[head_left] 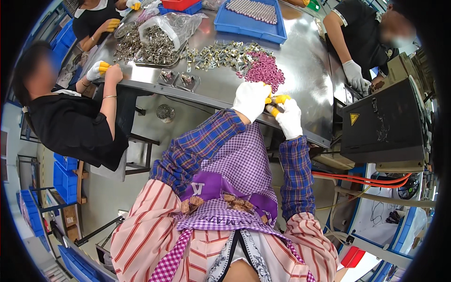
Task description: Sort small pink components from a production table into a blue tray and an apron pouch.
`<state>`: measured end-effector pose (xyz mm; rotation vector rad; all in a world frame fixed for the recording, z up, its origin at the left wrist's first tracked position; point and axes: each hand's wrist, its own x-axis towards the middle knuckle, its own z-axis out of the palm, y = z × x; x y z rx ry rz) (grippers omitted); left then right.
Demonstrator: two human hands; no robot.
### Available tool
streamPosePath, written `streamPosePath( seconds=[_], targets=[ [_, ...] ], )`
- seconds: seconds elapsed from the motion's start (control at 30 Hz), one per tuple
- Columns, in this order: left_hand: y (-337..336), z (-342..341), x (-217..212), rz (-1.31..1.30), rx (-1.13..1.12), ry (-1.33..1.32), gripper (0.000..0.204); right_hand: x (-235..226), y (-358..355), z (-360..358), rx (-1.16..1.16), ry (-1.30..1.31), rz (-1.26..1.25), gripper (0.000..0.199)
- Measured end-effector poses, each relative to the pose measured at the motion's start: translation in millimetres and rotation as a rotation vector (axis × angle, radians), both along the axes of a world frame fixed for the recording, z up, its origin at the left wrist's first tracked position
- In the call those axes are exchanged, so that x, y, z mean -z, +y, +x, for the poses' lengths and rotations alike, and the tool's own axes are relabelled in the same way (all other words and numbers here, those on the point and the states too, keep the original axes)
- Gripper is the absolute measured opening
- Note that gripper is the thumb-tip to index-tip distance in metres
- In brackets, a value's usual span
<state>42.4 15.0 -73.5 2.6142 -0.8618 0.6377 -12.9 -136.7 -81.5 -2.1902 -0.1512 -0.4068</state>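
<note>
The white-gloved left hand (251, 100) and white-gloved right hand (290, 117), both yellow at the fingertips, come together over the front edge of a shiny grey metal table (307, 70); bent fingers hide what lies between them, so I cannot tell whether either grips anything. A heap of small pink rings (267, 70) lies just beyond, adjoining scattered silvery metal parts (216, 54). Behind sits a blue rectangular plastic tray (251, 32), its far end cut off. Steel surface stretches right of the rings, toward a black metal box (383, 124) beyond the table's side.

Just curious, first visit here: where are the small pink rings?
In the head view, the pink rings lie right of centre on the metal table, just beyond the left hand, beside loose metal parts.
</note>
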Motion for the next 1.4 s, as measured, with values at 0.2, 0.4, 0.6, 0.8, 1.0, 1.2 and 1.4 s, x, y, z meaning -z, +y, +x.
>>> streamPosePath(
  seconds=[0.2,0.4,0.6,0.8,1.0,1.2,1.4],
  targets=[
    [4.6,-1.3,7.7,-0.081,-0.012,0.075,0.023,4.6,7.9,-14.1,0.079,-0.162,-0.311,0.035],
    [92.8,22.8,-58.4,-0.413,-0.529,0.224,0.044,-4.2,-39.4,-11.4,0.325,0.223,-0.372,0.048],
    [186.3,68.1,-3.7,-0.298,-1.041,0.135,0.048,22.0,-115.2,37.0,0.698,0.155,-0.461,0.04],
    [206.3,75.0,30.1,-0.447,-0.974,0.348,0.049,28.7,-129.0,59.1,0.821,0.213,-0.563,0.045],
    [138.2,30.9,2.7,-0.403,-0.865,0.524,0.044,30.4,-129.0,62.1,0.851,0.24,-0.532,0.045],
    [104.5,29.0,23.3,-0.392,-0.445,0.523,0.049,32.7,-130.8,64.8,0.856,0.229,-0.541,0.045],
    [132.4,116.2,32.3,-0.083,-0.66,0.09,0.061,31.1,-128.9,60.5,0.827,0.2,-0.54,0.046]
  ],
)
